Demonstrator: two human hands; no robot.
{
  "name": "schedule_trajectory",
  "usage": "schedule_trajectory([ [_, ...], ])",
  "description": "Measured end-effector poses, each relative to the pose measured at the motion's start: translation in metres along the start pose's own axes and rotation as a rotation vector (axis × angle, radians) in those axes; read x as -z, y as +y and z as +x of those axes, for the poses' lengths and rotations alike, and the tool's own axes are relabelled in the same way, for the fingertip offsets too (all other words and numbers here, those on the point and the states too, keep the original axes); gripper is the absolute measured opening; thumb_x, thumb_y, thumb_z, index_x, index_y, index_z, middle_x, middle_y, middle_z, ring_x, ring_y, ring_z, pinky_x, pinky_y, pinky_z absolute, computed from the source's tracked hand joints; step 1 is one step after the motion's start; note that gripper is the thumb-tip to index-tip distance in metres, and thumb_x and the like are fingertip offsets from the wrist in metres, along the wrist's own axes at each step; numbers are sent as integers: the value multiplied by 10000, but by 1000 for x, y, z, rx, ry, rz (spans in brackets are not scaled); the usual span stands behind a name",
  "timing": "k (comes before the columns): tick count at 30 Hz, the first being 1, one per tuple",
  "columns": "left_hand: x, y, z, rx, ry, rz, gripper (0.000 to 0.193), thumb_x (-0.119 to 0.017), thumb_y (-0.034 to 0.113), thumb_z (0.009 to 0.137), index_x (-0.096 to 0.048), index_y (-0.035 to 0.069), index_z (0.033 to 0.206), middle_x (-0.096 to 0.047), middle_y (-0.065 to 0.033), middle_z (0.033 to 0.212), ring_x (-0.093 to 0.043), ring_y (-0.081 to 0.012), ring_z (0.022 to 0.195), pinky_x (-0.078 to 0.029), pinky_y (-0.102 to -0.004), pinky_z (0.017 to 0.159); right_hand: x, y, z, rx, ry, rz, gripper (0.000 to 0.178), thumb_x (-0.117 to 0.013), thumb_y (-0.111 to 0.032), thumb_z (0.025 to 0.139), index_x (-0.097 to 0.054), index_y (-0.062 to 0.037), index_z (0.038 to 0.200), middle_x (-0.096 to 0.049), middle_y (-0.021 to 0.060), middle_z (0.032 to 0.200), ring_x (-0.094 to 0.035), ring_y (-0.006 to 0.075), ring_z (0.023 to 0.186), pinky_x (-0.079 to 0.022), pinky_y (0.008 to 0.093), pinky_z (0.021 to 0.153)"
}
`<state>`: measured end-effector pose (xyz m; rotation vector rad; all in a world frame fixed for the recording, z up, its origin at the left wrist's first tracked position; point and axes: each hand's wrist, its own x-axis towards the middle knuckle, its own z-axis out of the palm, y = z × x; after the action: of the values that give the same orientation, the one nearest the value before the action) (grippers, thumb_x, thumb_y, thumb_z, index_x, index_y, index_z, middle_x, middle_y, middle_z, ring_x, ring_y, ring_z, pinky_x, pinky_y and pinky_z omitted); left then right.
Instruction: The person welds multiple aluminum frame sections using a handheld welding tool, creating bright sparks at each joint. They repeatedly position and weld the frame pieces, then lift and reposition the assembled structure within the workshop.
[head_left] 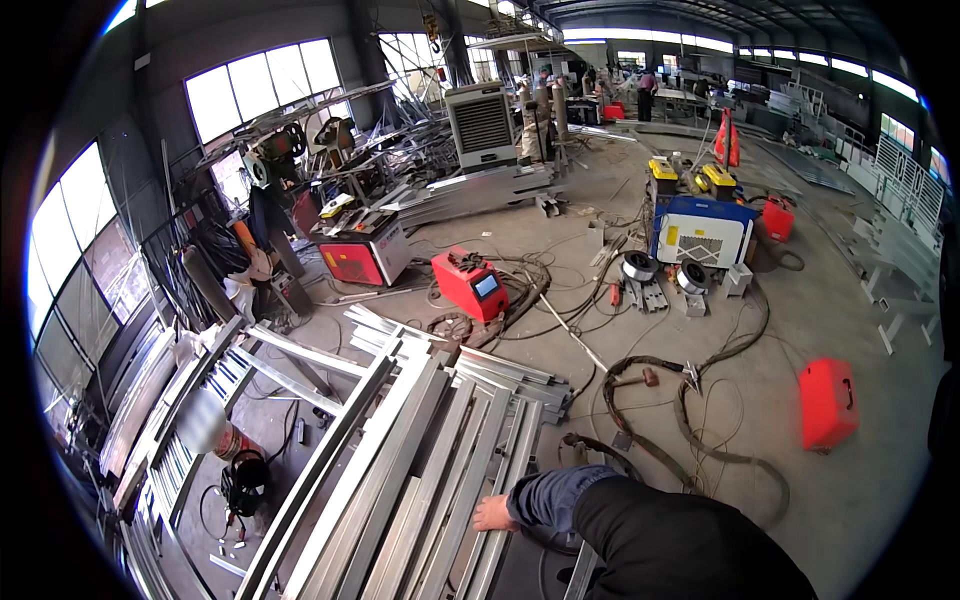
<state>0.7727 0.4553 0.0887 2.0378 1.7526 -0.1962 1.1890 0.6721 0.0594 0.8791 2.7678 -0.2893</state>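
My right hand (493, 514) reaches in from the lower right, in a dark sleeve with a blue-grey cuff. Its fingers curl over the rightmost long square metal tube (481, 562) of a row. More silvery metal tubes (410, 490) lie side by side to its left, running away from me. Shorter metal profiles (530, 382) lie crosswise beyond their far ends. My left hand is out of view.
A metal frame (285, 377) stands at the left, near a black-and-orange device (243, 480). Beyond the tubes are a red machine with a screen (472, 288) and a blue-and-white machine (705, 235). Cables (640, 440), a mallet (648, 377) and a red case (827, 404) occupy the right floor.
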Motion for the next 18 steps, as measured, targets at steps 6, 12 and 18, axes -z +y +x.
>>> schedule_trajectory([
  [6, 10, -14, -8, -125, 104, -30, 419, -798, 370, 921, -662, 57, 1165, -748, -272, 1048, -714, -505, 956, -572, -607, 810, 40, 1, -6, 41, 20, -2, 730, -966, -280, 607, -620, -158, 1238, -675, 38, 1224, -656, 292, 1221, -531, 495, 983],
  [12, 47, 24, 5, -78, 87, -132, 478, -944, 258, 784, -689, 40, 1125, -723, -234, 1005, -699, -466, 937, -566, -570, 808, 36, 7, -6, -14, -44, -18, 744, -990, -306, 628, -629, -190, 1267, -679, 20, 1247, -644, 282, 1255, -533, 522, 1010],
  [18, 8, 4, 8, -97, 51, 11, 499, -934, 319, 799, -687, 35, 1127, -737, -206, 1004, -707, -440, 930, -576, -551, 806, -11, 6, 1, -64, 85, -27, 664, -943, -269, 661, -632, -202, 1243, -676, 2, 1242, -647, 254, 1239, -524, 477, 1027],
])
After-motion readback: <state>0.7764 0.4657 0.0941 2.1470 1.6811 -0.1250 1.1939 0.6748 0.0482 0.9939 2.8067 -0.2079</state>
